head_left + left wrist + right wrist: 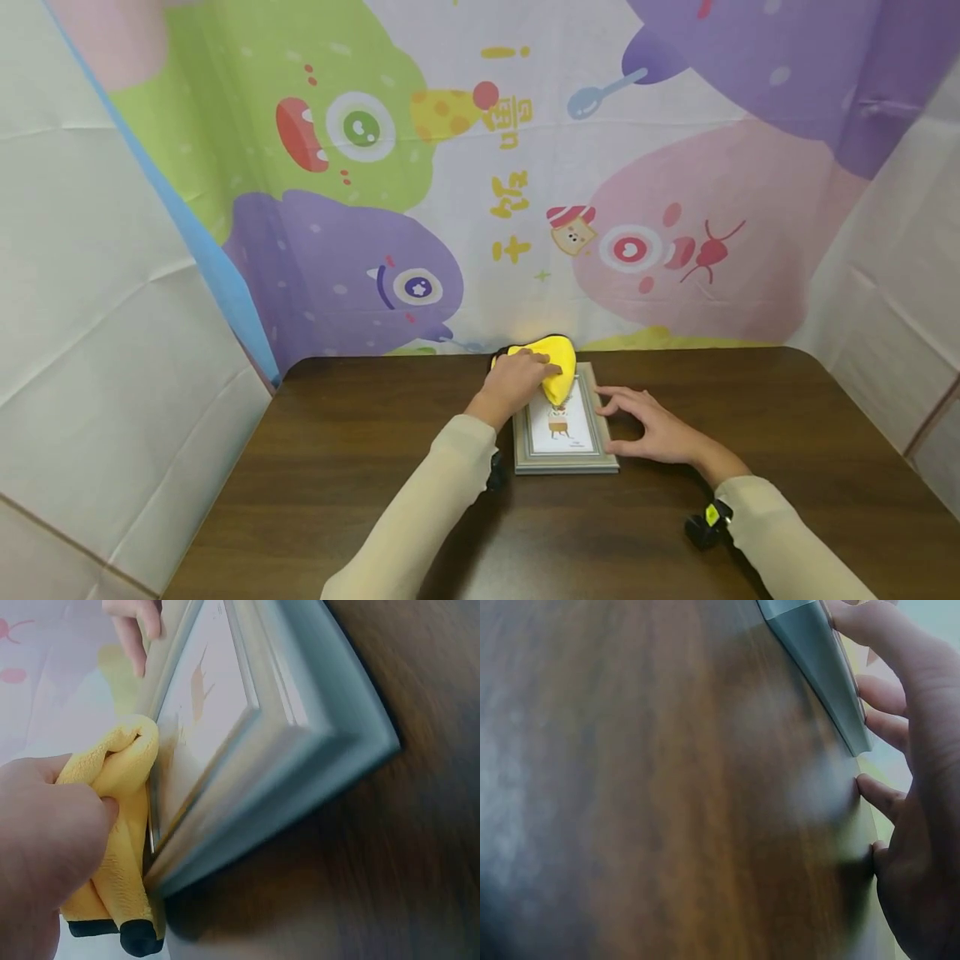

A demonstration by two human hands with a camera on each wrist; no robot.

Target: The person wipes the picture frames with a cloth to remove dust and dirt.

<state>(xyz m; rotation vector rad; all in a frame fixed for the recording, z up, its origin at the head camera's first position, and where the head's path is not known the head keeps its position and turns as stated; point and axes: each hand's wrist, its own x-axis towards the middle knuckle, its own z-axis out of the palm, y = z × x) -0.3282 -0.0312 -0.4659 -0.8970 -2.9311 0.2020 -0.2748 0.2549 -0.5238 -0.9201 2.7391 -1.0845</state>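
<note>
A picture frame (566, 464) with a pale silver-beige border lies on the wooden table, face up, with a small drawing on white inside it. Bunched in my left hand (513, 383) is a yellow cloth (558, 354) with dark edging, which covers the frame's far left part. The left wrist view shows the cloth (124, 765) folded under the curled fingers, against the frame's face. On the other side, my right hand (660, 429) touches the frame's right edge with spread thumb and fingers. In the right wrist view some fingertips meet the frame's side (817, 660); others rest lower, by the tabletop.
The dark wooden table (360, 433) extends around the frame on every side. Behind its far edge hangs a curtain (510, 292) printed with cartoon monsters. Pale panels (112, 292) stand at left and right. A black wrist device (705, 527) sits by the right sleeve.
</note>
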